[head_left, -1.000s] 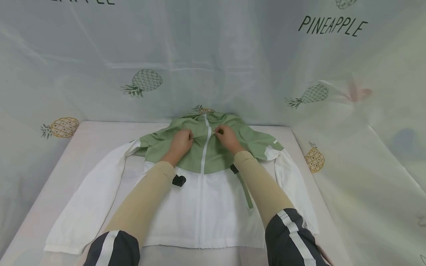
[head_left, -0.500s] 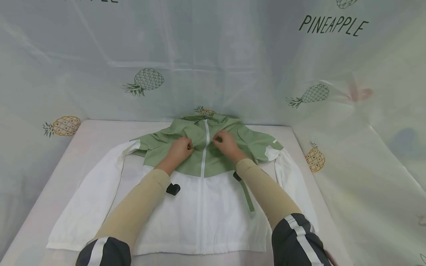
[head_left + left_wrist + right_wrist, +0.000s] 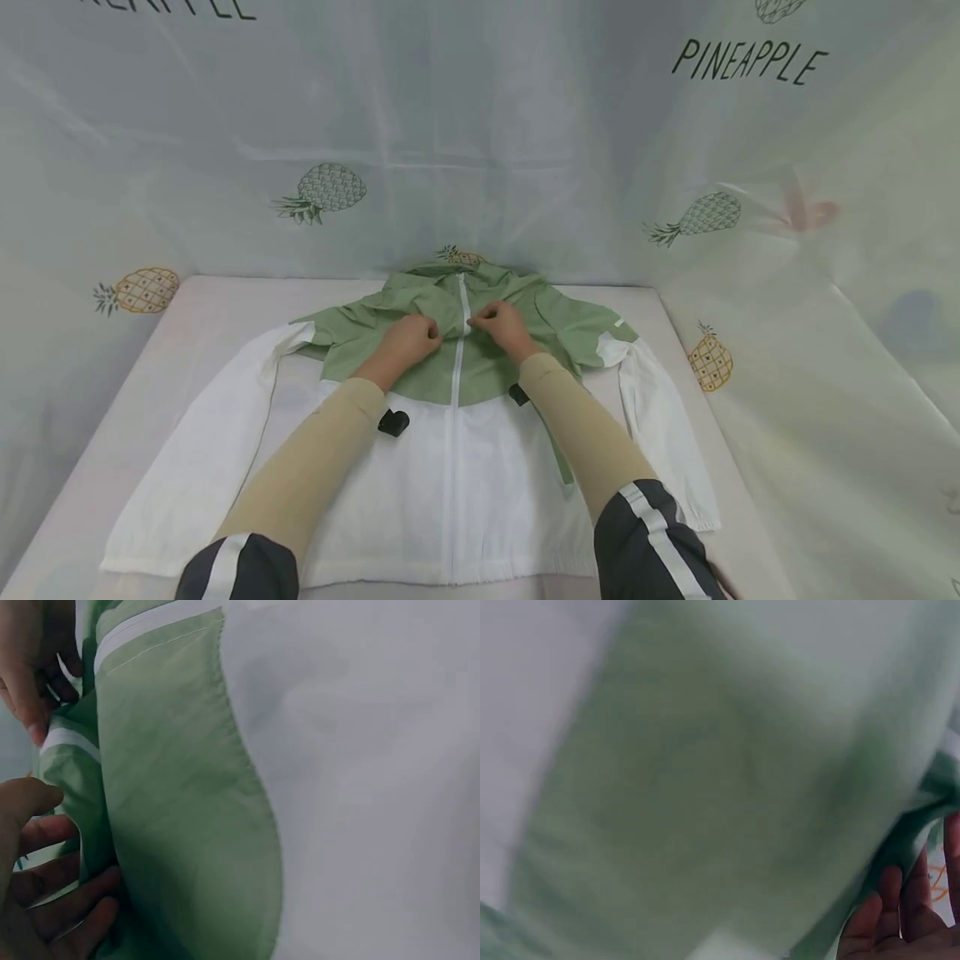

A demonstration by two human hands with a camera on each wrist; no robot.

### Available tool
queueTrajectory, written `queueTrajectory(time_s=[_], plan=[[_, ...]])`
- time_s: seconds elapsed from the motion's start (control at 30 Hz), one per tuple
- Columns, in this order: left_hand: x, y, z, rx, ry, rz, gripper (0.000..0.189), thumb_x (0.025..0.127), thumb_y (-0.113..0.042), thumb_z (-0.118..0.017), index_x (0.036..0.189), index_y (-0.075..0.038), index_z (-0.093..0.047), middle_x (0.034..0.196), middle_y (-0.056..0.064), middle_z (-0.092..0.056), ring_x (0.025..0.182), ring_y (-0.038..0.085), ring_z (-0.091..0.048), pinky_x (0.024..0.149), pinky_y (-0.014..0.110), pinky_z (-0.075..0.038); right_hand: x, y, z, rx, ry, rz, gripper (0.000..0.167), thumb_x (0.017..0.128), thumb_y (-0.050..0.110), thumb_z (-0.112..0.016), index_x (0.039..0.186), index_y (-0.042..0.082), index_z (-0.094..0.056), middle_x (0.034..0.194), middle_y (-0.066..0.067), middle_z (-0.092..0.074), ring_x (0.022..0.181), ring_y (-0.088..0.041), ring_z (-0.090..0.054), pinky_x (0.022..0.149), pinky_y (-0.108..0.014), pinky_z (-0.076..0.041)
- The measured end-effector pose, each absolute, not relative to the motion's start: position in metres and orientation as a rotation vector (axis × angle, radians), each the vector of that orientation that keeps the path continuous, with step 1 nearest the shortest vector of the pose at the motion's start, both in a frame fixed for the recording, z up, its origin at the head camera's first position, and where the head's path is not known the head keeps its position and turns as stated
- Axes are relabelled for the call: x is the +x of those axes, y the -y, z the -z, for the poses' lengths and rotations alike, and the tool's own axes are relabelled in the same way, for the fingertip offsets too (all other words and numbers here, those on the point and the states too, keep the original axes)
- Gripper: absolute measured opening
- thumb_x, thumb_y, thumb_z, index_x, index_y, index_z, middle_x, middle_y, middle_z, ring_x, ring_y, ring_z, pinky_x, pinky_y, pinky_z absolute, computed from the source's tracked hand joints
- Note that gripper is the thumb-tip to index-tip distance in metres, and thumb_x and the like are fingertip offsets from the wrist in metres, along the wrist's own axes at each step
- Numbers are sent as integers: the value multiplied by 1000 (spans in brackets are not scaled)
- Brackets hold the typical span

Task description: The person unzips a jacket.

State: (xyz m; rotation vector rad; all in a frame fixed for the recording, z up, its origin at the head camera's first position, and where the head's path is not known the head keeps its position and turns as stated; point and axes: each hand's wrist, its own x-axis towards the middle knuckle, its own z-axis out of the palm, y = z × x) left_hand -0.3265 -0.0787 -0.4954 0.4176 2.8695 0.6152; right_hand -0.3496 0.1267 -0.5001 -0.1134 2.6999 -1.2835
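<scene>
A zip-up jacket (image 3: 491, 467) lies front up, green over the chest and white below. Its white zipper (image 3: 457, 367) runs down the middle. My left hand (image 3: 405, 343) is on the green chest, left of the zipper, fingers curled into the cloth. In the left wrist view its thumb and fingers hold a raised green fold (image 3: 71, 776). My right hand (image 3: 506, 327) pinches the jacket at the zipper strip; the left wrist view shows its fingertips on the white band (image 3: 67, 739). The right wrist view is mostly blurred green cloth (image 3: 705, 787), fingers at the lower right.
Both white sleeves, left (image 3: 195, 450) and right (image 3: 663, 425), spread outward on the pale table (image 3: 232, 304). A pineapple-print sheet (image 3: 480, 125) hangs behind and at the sides. A green strap (image 3: 562, 462) lies beside my right forearm. Black wrist cameras (image 3: 393, 422) sit under the forearms.
Both hands have come down the chest toward me. The right hand has moved left onto the zipper. The jacket's hem has shifted slightly nearer to me.
</scene>
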Motion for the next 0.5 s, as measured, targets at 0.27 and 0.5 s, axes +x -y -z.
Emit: queueTrajectory(time_s=[0.27,0.5], plan=[[-346,73,488,385,-2985,-631,21,94,-24,-63,106,-7,-70,102,9,-69,86,26,-64,75,42,-52,-367,-125,497,-176,-2744,1196,39,83,27,-80,114,7,-67,114,-9,-64,104,-25,-59,88,-38,-48],[-374,65,483,572,-3091,-538,28,91,-18,-70,116,-8,-68,114,14,-63,105,32,-58,89,47,-48,-385,-126,492,-376,-2864,989,57,81,25,-81,130,4,-61,132,-13,-57,127,-31,-45,109,-42,-32]])
